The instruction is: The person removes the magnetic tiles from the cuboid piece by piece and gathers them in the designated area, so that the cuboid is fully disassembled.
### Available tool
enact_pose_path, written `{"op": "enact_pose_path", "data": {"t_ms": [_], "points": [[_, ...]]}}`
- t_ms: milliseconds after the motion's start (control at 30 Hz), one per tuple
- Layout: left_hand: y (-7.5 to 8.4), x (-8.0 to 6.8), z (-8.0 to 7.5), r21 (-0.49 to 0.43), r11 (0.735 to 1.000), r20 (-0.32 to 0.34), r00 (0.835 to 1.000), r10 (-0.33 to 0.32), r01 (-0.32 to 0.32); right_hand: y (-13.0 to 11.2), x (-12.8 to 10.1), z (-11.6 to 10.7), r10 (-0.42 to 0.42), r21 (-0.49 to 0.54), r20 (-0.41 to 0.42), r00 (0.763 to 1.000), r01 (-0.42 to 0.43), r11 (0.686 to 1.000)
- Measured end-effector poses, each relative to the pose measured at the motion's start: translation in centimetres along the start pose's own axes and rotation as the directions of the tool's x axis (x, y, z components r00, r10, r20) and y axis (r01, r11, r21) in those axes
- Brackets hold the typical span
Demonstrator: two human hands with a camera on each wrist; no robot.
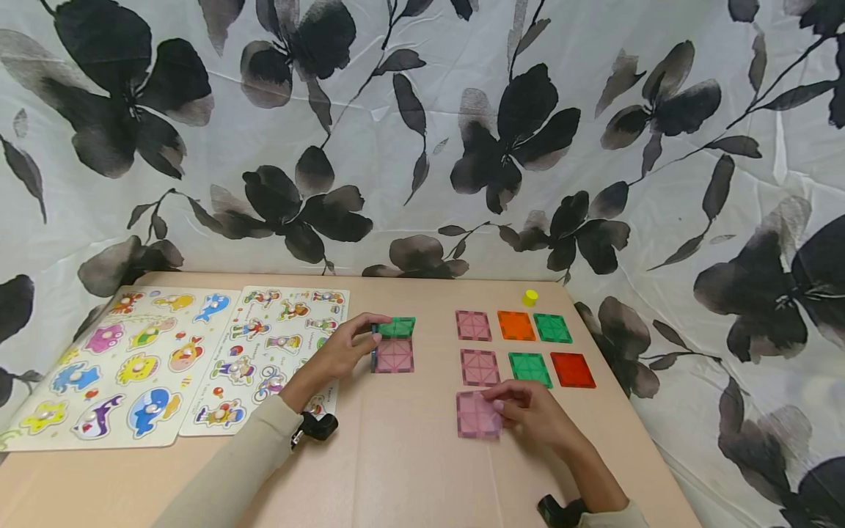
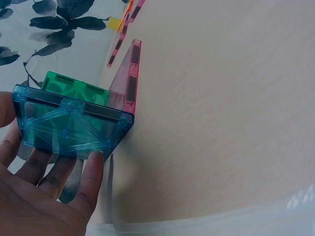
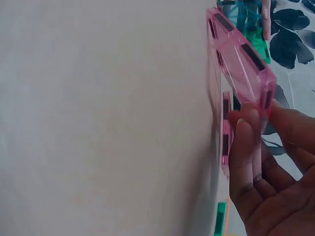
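My left hand (image 1: 339, 350) grips a translucent blue square magnetic tile (image 2: 69, 123) that stands upright. The blue tile is beside a green tile (image 1: 400, 325) and a pink tile (image 1: 394, 356), which touch each other; in the head view the blue one shows only as a thin edge. Thumb and fingers of my right hand (image 1: 535, 416) pinch another pink square tile (image 3: 241, 61) by one edge. It is tilted, raised off the table in the right wrist view.
Behind my right hand lie several loose tiles: pink (image 1: 480, 367), orange (image 1: 516, 326), green (image 1: 530, 369) and red (image 1: 573, 370). A small yellow cylinder (image 1: 529, 298) stands at the table's back edge. Two picture boards (image 1: 181, 367) lie at left. Flower-patterned cloth (image 1: 422, 147) hangs behind.
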State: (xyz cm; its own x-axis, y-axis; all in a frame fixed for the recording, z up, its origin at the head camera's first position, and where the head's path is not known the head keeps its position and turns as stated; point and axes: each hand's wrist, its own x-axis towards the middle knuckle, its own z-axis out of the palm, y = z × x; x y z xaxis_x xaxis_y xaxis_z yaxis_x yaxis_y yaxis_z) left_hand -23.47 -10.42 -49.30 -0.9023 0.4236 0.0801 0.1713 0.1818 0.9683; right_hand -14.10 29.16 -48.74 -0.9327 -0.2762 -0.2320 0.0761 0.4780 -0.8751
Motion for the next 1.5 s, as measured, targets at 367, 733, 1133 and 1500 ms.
{"op": "enact_pose_path", "data": {"t_ms": [367, 733, 1133, 1500], "points": [[-0.1, 0.1, -0.1, 0.002, 1.0, 0.005, 1.0, -0.007, 0.007, -1.2, -0.2, -1.3, 0.001, -0.162, -0.132, 0.991, -0.023, 0.987], [-0.4, 0.2, -0.3, 0.012, 1.0, -0.005, 1.0, 0.001, -0.001, -4.9, 3.8, 0.9, -0.157, -0.227, -0.126, 0.98, 0.126, 0.966], [0.0, -0.2, -0.3, 0.028, 0.999, 0.0, 1.0, -0.018, 0.018, -8.8, 9.8, 5.1, -0.301, -0.208, -0.088, 0.95, 0.278, 0.938], [0.1, 0.0, -0.3, 0.018, 0.999, 0.024, 0.999, 0.04, -0.041, -10.4, 13.8, 7.5, -0.307, -0.234, -0.046, 0.95, 0.289, 0.928]]}}
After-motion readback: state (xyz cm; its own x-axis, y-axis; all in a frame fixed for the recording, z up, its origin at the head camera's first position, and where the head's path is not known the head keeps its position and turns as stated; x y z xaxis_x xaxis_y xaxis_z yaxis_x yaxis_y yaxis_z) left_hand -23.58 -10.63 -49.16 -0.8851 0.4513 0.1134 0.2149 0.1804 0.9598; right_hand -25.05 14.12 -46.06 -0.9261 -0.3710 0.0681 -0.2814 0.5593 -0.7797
